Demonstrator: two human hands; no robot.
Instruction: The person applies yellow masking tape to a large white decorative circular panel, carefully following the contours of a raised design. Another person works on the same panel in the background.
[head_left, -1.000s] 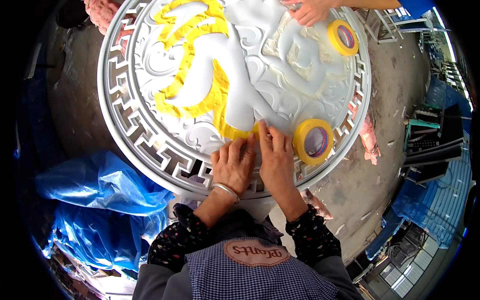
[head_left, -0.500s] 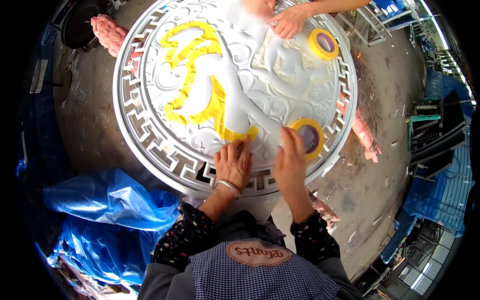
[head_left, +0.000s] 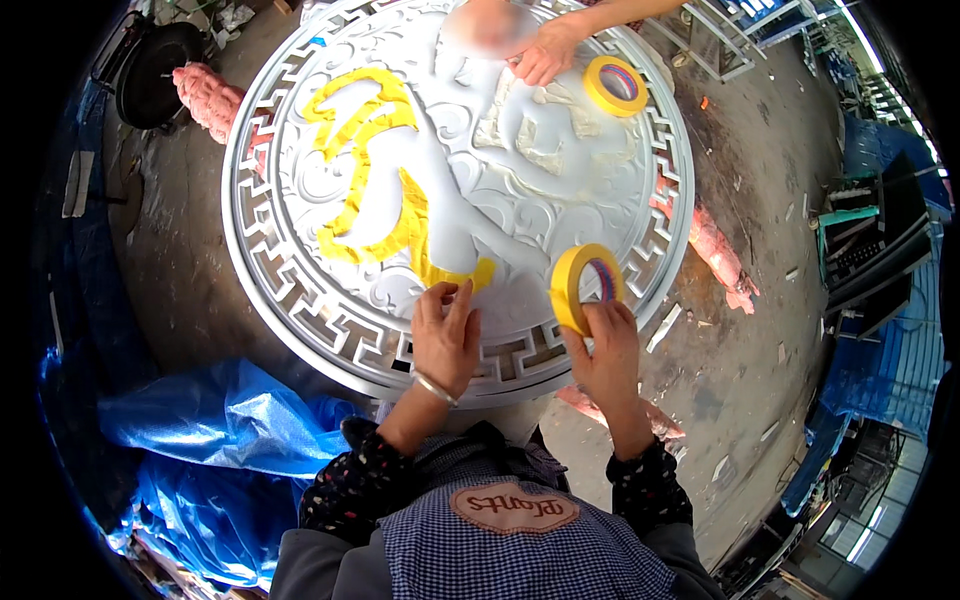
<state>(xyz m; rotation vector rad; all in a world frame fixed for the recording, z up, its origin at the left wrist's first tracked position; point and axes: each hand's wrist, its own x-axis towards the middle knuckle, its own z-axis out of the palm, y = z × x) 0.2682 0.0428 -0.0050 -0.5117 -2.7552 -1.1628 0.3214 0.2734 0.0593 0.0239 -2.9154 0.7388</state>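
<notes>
A large round silver-grey relief panel (head_left: 480, 225) lies flat in front of me, with raised swirls and a pierced key-pattern border. Strips of yellow tape (head_left: 345, 215) outline a smooth raised shape on its left half. My left hand (head_left: 446, 342) is at the panel's near side, its fingertips beside the lower end of the strips and its fingers slightly apart; no object shows in it. To the right, my right hand (head_left: 606, 358) grips a roll of yellow masking tape (head_left: 566, 290) by its near rim, tilted up above the panel's border.
Across the panel, another person's hand (head_left: 545, 52) touches pale tape on the relief. A second yellow tape roll (head_left: 600, 85) lies beside it. Pink wrapped supports (head_left: 718, 255) stick out under the panel. Blue sheeting (head_left: 230, 425) is heaped at left; a metal frame (head_left: 715, 40) stands far right.
My right hand has taken hold of the near tape roll and lifted its edge. My left hand has shifted slightly left and down. The view has moved a little.
</notes>
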